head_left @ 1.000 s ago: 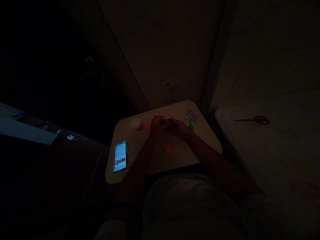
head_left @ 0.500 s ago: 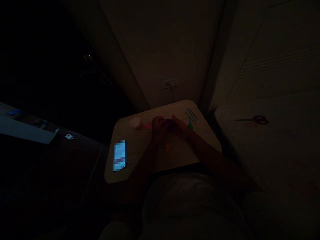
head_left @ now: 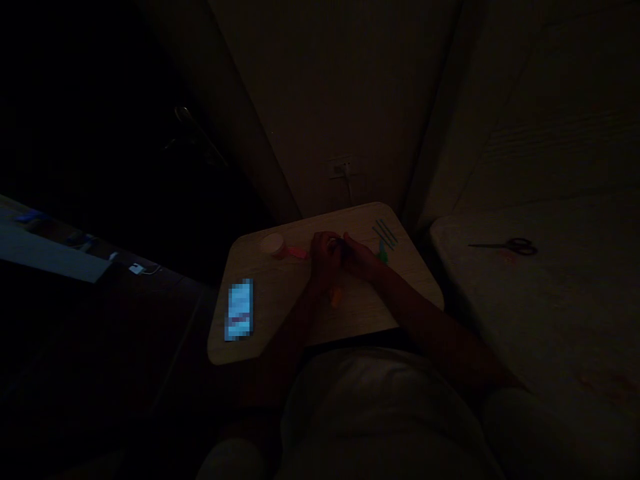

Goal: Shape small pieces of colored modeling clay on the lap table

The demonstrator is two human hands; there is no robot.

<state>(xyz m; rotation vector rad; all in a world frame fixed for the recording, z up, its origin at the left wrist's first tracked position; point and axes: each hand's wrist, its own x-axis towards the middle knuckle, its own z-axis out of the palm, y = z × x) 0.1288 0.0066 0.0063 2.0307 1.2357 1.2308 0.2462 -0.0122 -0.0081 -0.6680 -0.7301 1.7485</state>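
Observation:
In dim light, my left hand (head_left: pixel 324 257) and my right hand (head_left: pixel 363 260) meet over the far half of a small table (head_left: pixel 285 293). Both have their fingers curled around a small dark bluish-purple lump (head_left: pixel 341 247); its exact kind is too dark to make out. Just left of my left hand lies a pink piece (head_left: pixel 299 253), beside a pale round tub (head_left: pixel 273 245). A green piece (head_left: pixel 383 255) sits to the right of my right hand. Nearer my body, an orange piece (head_left: pixel 336 297) rests by my left wrist.
Several thin sticks (head_left: pixel 385 233) lie at the table's far right. A lit phone (head_left: pixel 239 310) is at the left edge. Scissors (head_left: pixel 510 247) lie on a pale surface to the right. Behind the table, a cord is plugged into a wall outlet (head_left: pixel 340 167).
My left hand has shifted slightly right, closer to my right hand, and more of the pink piece shows. The picture is a little darker, with the view slightly moved.

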